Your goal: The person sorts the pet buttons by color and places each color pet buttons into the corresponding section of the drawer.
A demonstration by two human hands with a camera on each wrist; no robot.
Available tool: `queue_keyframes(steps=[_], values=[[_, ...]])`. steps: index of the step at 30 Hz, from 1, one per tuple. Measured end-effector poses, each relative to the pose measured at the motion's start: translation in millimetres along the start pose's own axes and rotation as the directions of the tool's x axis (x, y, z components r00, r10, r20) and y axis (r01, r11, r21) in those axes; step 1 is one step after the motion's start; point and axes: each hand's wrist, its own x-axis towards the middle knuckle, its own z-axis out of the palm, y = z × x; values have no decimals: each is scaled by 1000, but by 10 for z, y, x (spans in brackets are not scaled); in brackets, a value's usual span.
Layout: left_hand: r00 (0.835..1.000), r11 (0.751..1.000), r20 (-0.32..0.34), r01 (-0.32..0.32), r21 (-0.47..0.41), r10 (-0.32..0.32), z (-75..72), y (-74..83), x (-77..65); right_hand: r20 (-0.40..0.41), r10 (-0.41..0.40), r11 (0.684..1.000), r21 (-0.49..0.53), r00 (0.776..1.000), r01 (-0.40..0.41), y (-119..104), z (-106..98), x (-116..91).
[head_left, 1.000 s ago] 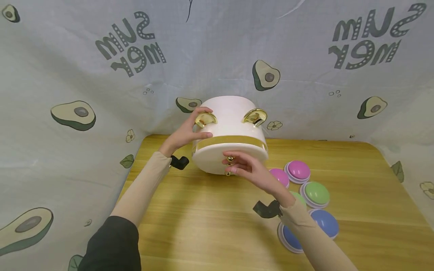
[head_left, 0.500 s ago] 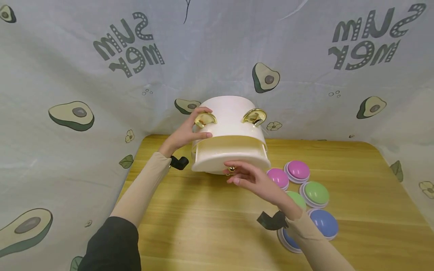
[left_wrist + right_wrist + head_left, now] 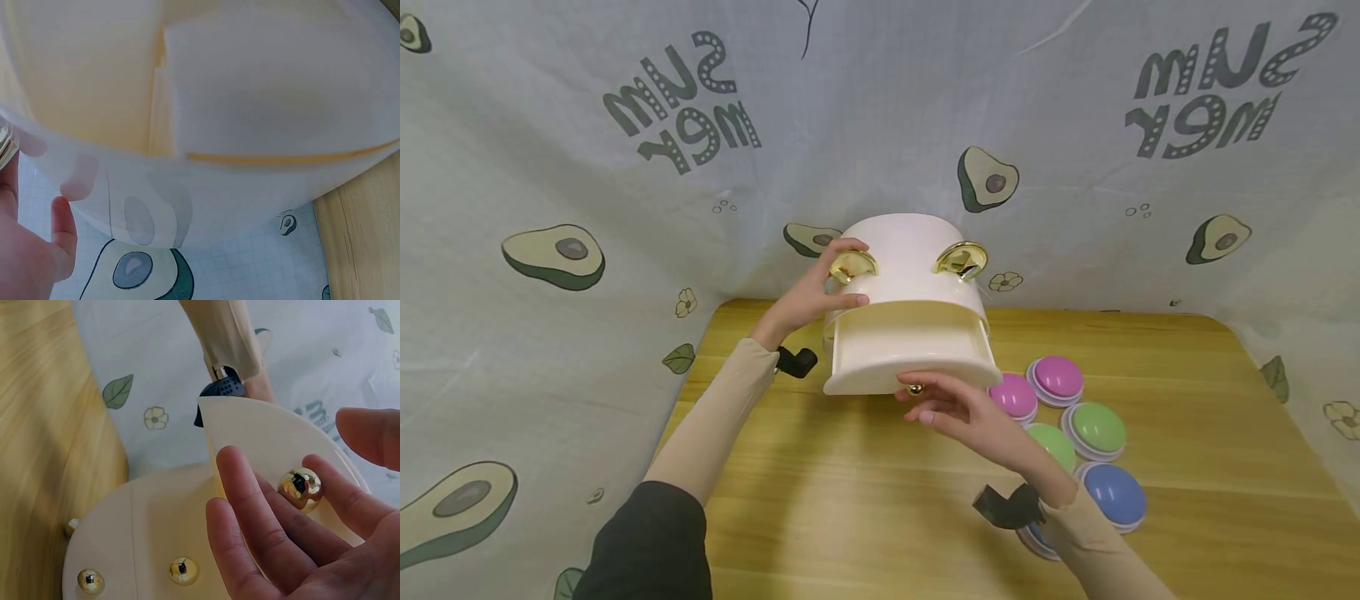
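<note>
A white rounded drawer box (image 3: pixel 906 242) with two gold ears stands at the back of the table. Its top drawer (image 3: pixel 912 342) is pulled well out, and no contents show in its visible interior. My left hand (image 3: pixel 808 296) holds the box's left side, fingers bowed over the gold ear (image 3: pixel 853 265), thumb at the front edge. My right hand (image 3: pixel 973 417) has the drawer's gold knob (image 3: pixel 300 489) between index and middle fingers, the thumb standing apart. Further gold knobs (image 3: pixel 184 570) show lower on the front in the right wrist view.
Right of the box lie several dome-shaped push lights or buttons: pink (image 3: pixel 1058 377), green (image 3: pixel 1097 429) and blue (image 3: pixel 1115 493), some partly behind my right arm. An avocado-print cloth (image 3: pixel 880 108) hangs behind the wooden table (image 3: pixel 850 500).
The top drawer has slid out toward me from nearly shut, with my right hand moving back along with its knob. My left hand has stayed in place on the box.
</note>
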Motion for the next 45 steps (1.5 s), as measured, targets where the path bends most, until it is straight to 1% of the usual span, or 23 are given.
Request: queue_keyframes(steps=[6,9,18,23,30,36,40,43,45], values=[[1000,999,-6,-16,29,17,-3,-7,-10,12,-52,998,-20,999,52,15,60,-61],[1000,999,-13,-22,34,22,-5,-17,-11,10,-65,997,-46,998,66,12,95,-96],[1000,1000,-19,-15,24,15,2,-16,-31,-1,-58,993,-104,998,58,-35,175,-184],[1000,1000,-12,-16,19,16,13,-7,-42,6,-81,991,-103,997,82,-59,216,-228],[1000,1000,-4,21,10,-21,11,19,-45,1,-133,982,-132,991,132,-72,263,-268],[999,999,15,33,-7,-33,7,18,-42,3,-147,978,-147,989,146,-72,312,-326],[1000,1000,15,22,-1,-22,7,17,-55,9,-136,981,-138,991,136,-78,354,-362],[1000,1000,13,2,7,-2,5,7,-63,11,-126,984,-126,992,126,-83,379,-385],[1000,1000,11,-14,7,13,4,0,-67,13,-134,984,-121,991,134,-81,390,-393]])
